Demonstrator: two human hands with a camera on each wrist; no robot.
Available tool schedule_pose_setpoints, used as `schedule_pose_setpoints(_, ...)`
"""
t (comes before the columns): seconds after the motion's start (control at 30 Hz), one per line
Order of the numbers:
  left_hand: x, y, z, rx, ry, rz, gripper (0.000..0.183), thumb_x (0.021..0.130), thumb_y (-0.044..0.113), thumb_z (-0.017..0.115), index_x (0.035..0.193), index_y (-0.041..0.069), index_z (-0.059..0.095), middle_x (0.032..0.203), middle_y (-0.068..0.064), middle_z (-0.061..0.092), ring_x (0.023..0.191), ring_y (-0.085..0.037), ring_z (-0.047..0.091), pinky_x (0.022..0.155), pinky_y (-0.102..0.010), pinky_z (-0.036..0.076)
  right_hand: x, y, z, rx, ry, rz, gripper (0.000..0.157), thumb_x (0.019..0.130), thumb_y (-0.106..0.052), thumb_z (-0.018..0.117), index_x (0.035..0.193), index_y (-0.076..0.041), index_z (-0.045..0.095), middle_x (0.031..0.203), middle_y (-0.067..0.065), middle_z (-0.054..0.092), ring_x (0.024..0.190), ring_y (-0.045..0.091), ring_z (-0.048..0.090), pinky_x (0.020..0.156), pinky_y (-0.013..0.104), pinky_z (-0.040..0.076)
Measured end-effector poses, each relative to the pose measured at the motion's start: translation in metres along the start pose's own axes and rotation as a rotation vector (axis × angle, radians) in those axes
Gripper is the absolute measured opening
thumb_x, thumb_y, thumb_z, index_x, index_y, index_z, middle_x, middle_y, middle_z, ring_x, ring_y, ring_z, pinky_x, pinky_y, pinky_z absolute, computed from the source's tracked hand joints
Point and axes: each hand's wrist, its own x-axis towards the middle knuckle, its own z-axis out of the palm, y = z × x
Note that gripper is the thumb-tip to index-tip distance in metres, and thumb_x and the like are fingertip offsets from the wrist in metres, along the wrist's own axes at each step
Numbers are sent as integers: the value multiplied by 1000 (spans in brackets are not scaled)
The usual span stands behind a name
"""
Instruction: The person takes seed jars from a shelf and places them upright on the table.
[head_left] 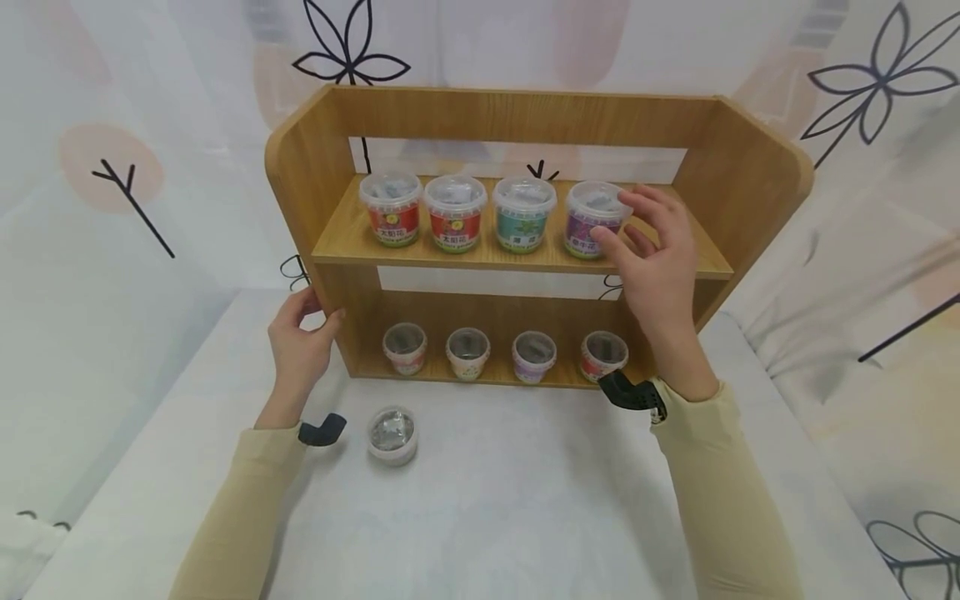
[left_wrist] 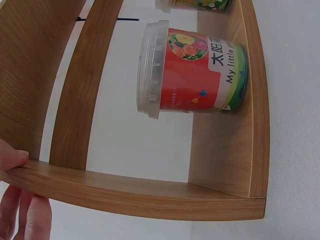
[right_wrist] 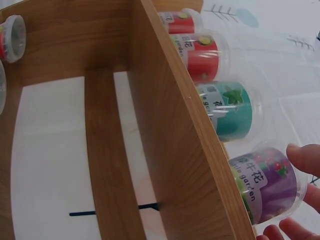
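My left hand grips the left side panel of a two-tier wooden shelf, its thumb on one face and fingers behind. My right hand holds a purple-labelled plastic cup at the right end of the upper tier, thumb at the front and fingers by the lid's right edge. That cup stands with its lid on in the right wrist view. To its left on the same tier stand a teal-labelled cup and two red-labelled cups. One red-labelled cup fills the left wrist view.
Several smaller cups line the lower tier. A small round white tub with a clear top sits on the white table, in front of the shelf's left part. A patterned cloth hangs behind.
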Motion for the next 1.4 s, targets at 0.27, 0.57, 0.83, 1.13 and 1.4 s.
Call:
schedule_pose_setpoints(0.27,-2,-1,-1,-3,1,-5,47,94,18,70,139,14,58,122,-5,63,114,-17,57,88,-33,57,0,-2,3,-7,6,19,42,89,-21,76,126,-4,66,139,2,55,124,20,54,103,31,48)
schedule_pose_setpoints(0.57,-1,-1,-1,0,3,-6,46,93,17,70,138,12,58,122,-6,63,114,-17,57,89,-37,57,1,-4,2,-29,20,64,38,89,-24,76,122,-9,65,138,-2,58,122,17,58,101,31,49)
schedule_pose_setpoints(0.83,-1,-1,0,3,2,-6,46,93,17,70,138,11,58,122,-7,63,114,-17,57,89,-42,57,-2,-6,-4,-13,35,91,37,89,-23,77,122,-10,66,137,-3,59,122,17,57,99,30,51)
schedule_pose_setpoints(1.13,0,-2,1,6,-1,-10,47,93,18,70,138,13,58,122,-5,63,114,-16,57,89,-39,57,-10,-12,-12,41,4,81,34,88,-18,78,119,-8,68,137,1,60,121,19,58,96,30,52)
schedule_pose_setpoints(1.4,0,-2,0,-1,5,14,46,92,14,71,137,12,59,122,-6,64,113,-15,58,86,-31,57,-22,-22,-13,92,-47,67,33,88,-19,77,118,-8,68,139,1,59,122,20,58,96,29,52)
